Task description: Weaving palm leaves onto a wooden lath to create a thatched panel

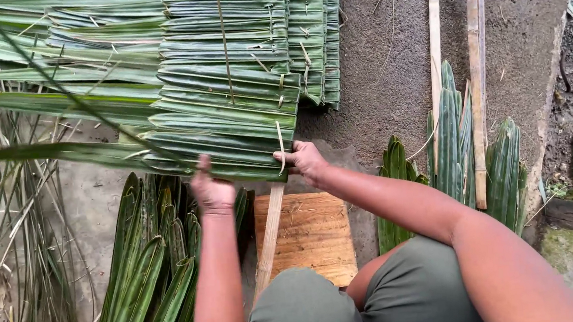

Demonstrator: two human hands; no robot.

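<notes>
A panel of folded green palm leaves, stitched side by side along a stick, stretches from the top of the view down to my hands. My left hand presses on the nearest folded leaf at the panel's lower edge. My right hand grips the panel's right corner where a thin pale strip pokes through the leaves. A pale wooden stick runs from under the panel down toward my knees.
A wooden board lies under the stick. Loose green leaves are piled at lower left and folded ones lean at right. Bamboo slats stand against the rough ground. Thin leaf ribs lie at far left.
</notes>
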